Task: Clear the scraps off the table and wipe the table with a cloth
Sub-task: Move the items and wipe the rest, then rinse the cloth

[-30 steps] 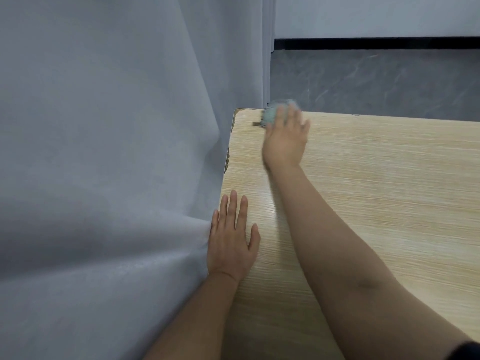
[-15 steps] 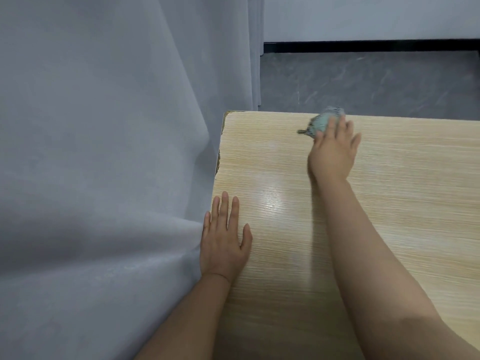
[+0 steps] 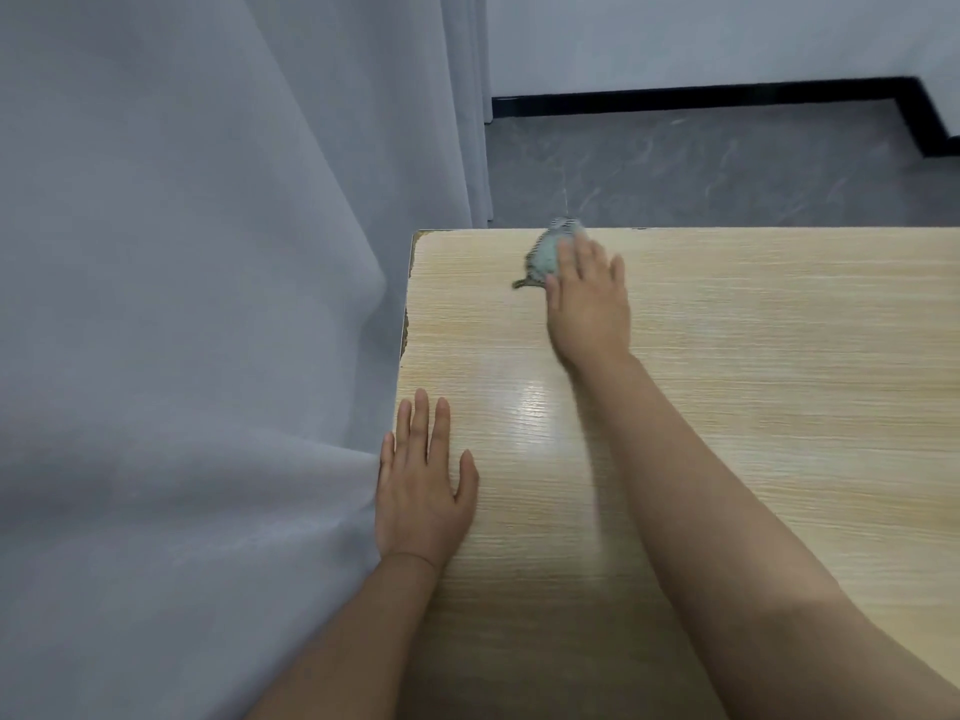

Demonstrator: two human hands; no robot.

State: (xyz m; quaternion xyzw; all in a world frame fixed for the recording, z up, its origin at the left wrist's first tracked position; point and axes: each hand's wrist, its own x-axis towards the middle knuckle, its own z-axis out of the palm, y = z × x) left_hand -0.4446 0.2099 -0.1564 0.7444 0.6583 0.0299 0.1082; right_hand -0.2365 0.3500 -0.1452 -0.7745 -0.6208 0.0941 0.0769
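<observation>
Cloth (image 3: pixel 546 256): pale blue-green, bunched, located at far edge of light wood-grain surface (image 3: pixel 753 387), near far-left corner. Blurred in frame; weave and exact outline not discernible. Small dark tail of fabric protruding at lower left, touching surface.

Right hand (image 3: pixel 589 309): positioned on top of cloth, palm down, forearm extended diagonally across surface from lower right. Fingers (image 3: pixel 586 254) extended and only slightly spread, laid over right side of cloth, pressed flat rather than curled round it. No pinch or wrap visible; underside of hand hidden, blurred.

Left hand (image 3: pixel 418 491): placed flat on surface at left edge, palm down. Fingers (image 3: pixel 421 418) straight, close together, pointed away from body; thumb spread to right. Nothing held. Outer edge of hand touching grey curtain (image 3: pixel 182 330).

Curtain: hung in soft folds along entire left side, pressed against left edge of surface.

Surface: bright glare patch (image 3: pixel 530 407) between both hands. Chipped edging noted at far-left corner (image 3: pixel 408 324).

Floor (image 3: pixel 727 163): grey, marbled, beyond far edge of surface. Black skirting (image 3: pixel 701 98) along base of pale wall (image 3: pixel 701 39).
</observation>
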